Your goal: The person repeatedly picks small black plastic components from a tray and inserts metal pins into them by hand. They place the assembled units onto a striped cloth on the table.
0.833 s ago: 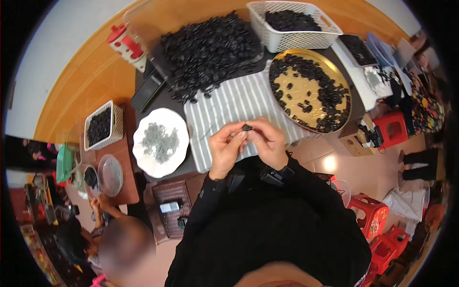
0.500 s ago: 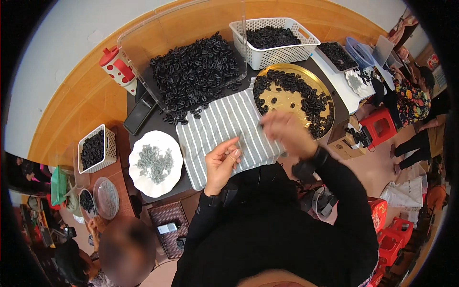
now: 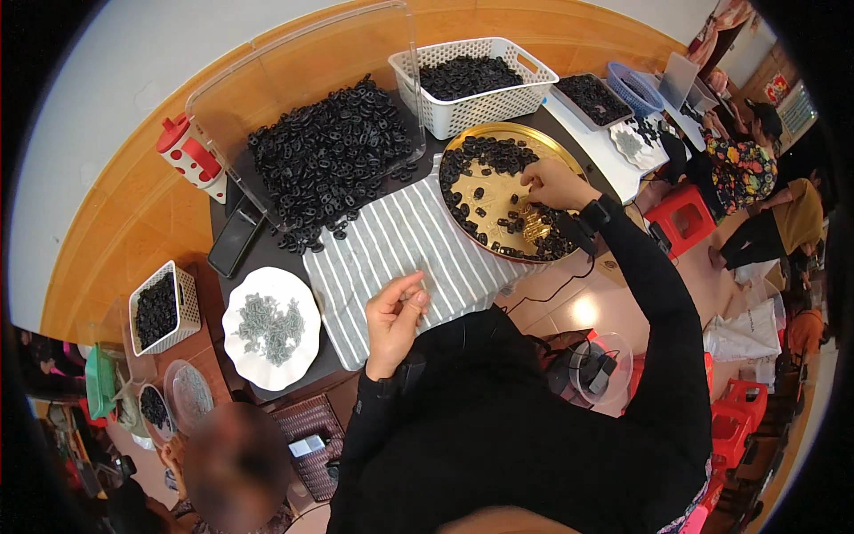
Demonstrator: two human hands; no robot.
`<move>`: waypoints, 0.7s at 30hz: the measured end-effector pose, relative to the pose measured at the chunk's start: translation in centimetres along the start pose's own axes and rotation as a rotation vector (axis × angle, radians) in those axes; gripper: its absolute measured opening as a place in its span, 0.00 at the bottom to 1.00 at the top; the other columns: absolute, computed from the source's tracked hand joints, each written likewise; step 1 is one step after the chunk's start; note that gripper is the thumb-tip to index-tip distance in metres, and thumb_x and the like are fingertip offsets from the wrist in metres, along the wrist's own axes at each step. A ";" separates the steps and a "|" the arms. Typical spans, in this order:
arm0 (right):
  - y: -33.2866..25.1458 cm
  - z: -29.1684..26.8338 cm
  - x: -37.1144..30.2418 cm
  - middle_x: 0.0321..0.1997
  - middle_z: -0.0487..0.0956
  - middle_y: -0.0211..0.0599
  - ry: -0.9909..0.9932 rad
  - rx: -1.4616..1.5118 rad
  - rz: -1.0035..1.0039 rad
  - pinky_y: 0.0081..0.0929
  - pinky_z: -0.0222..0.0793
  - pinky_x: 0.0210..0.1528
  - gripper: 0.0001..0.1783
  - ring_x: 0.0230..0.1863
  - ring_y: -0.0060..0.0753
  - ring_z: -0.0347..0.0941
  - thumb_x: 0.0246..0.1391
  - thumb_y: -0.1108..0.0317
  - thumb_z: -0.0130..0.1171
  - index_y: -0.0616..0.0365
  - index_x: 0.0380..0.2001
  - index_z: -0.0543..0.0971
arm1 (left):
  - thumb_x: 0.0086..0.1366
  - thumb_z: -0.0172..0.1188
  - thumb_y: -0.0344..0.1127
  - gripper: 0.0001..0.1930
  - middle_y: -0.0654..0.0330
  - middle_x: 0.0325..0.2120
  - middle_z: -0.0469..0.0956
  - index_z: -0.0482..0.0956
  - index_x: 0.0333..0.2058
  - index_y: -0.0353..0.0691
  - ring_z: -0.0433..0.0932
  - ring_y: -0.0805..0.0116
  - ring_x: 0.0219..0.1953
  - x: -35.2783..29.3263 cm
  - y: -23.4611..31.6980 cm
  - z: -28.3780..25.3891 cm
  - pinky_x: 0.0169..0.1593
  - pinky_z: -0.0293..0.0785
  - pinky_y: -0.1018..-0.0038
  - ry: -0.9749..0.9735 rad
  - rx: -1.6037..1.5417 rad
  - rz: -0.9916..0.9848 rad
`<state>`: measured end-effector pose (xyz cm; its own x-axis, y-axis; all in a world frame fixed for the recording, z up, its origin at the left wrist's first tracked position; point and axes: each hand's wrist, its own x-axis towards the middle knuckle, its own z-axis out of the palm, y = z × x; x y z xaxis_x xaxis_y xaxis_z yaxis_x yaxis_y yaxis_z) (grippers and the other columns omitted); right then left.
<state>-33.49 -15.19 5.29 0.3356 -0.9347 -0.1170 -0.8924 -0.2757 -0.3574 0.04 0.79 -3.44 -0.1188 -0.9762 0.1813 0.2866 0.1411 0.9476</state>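
Note:
My right hand [image 3: 559, 184] reaches over the round gold tray [image 3: 498, 200], fingertips drawn together at the small black oval plastic pieces [image 3: 507, 158] on it. What sits between those fingertips is too small to make out. Above the grey-and-white striped cloth [image 3: 378, 240] hovers my left hand [image 3: 393, 325], thumb and index finger apart and the others curled. I see nothing held in it. Left of the cloth stands a white scalloped plate [image 3: 240, 351] with a pile of small grey pieces [image 3: 269, 327].
A clear bin [image 3: 213, 98] lies tipped, black pieces spilling out. Behind the tray is a white basket [image 3: 471, 107] of black pieces. A phone [image 3: 236, 236] and a red-and-white dotted cup [image 3: 191, 158] stand left. Other people sit nearby; red stools [image 3: 680, 221] stand right.
My right hand has moved from beside the cloth up and right onto the gold tray's pieces. My left hand stays over the cloth. The whole view has shifted slightly.

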 end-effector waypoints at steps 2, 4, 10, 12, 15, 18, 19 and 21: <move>0.3 0.4 -0.1 0.34 0.81 0.47 0.004 -0.099 0.070 0.36 0.72 0.40 0.17 0.37 0.47 0.77 0.40 0.65 0.70 0.63 0.34 0.82 | 0.65 0.58 0.24 0.14 0.65 0.29 0.75 0.78 0.49 0.36 0.72 0.80 0.27 0.1 0.1 0.1 0.26 0.65 0.85 0.007 0.018 0.008; 0.0 0.4 -0.6 0.36 0.80 0.49 0.004 0.001 0.074 0.37 0.72 0.42 0.17 0.39 0.49 0.77 0.41 0.66 0.69 0.63 0.36 0.81 | 0.65 0.58 0.24 0.13 0.65 0.29 0.75 0.78 0.49 0.36 0.72 0.80 0.27 0.0 0.1 0.1 0.26 0.65 0.85 0.007 0.016 0.007; -0.7 1.3 1.6 0.38 0.80 0.53 0.154 -0.076 -0.011 0.41 0.72 0.45 0.17 0.43 0.53 0.76 0.42 0.70 0.64 0.63 0.39 0.80 | 0.65 0.58 0.25 0.13 0.66 0.29 0.75 0.79 0.49 0.36 0.72 0.81 0.27 0.1 0.2 0.1 0.26 0.65 0.85 0.017 0.057 -0.010; 0.2 1.8 3.2 0.38 0.79 0.54 0.255 -0.121 -0.023 0.42 0.71 0.47 0.16 0.44 0.54 0.76 0.42 0.72 0.63 0.63 0.38 0.80 | 0.65 0.59 0.25 0.13 0.66 0.29 0.75 0.79 0.49 0.36 0.72 0.81 0.27 0.1 0.4 0.1 0.26 0.65 0.85 0.014 0.066 -0.016; 0.4 2.5 4.5 0.36 0.79 0.54 0.183 -0.200 -0.017 0.42 0.71 0.46 0.18 0.43 0.54 0.76 0.40 0.74 0.62 0.63 0.39 0.79 | 0.65 0.59 0.25 0.13 0.66 0.29 0.75 0.79 0.48 0.37 0.72 0.81 0.26 0.2 0.6 0.1 0.25 0.65 0.86 0.006 0.053 -0.023; -1.1 2.1 3.9 0.33 0.80 0.52 0.035 -0.036 -0.153 0.40 0.72 0.42 0.16 0.39 0.52 0.77 0.40 0.74 0.62 0.63 0.37 0.79 | 0.64 0.59 0.24 0.13 0.66 0.29 0.75 0.79 0.48 0.37 0.72 0.81 0.26 0.2 0.4 0.2 0.25 0.66 0.86 0.011 0.056 -0.021; -2.0 2.0 3.2 0.32 0.80 0.50 -0.029 0.064 -0.221 0.39 0.72 0.40 0.15 0.38 0.51 0.77 0.40 0.74 0.63 0.63 0.36 0.79 | 0.64 0.58 0.24 0.13 0.66 0.29 0.75 0.79 0.48 0.37 0.72 0.81 0.26 0.1 0.3 0.2 0.25 0.66 0.86 0.015 0.056 -0.021; -2.8 2.0 2.5 0.29 0.79 0.48 0.077 -0.062 -0.211 0.38 0.71 0.37 0.12 0.34 0.49 0.77 0.39 0.75 0.62 0.64 0.33 0.79 | 0.64 0.58 0.23 0.14 0.66 0.28 0.75 0.79 0.48 0.37 0.72 0.82 0.26 0.0 0.3 0.1 0.25 0.66 0.86 0.021 0.055 -0.022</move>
<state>-29.54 -16.25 4.13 0.4946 -0.8687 0.0263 -0.8225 -0.4777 -0.3086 0.04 0.83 -3.18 -0.1045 -0.9822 0.1558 0.2312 0.1283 0.9644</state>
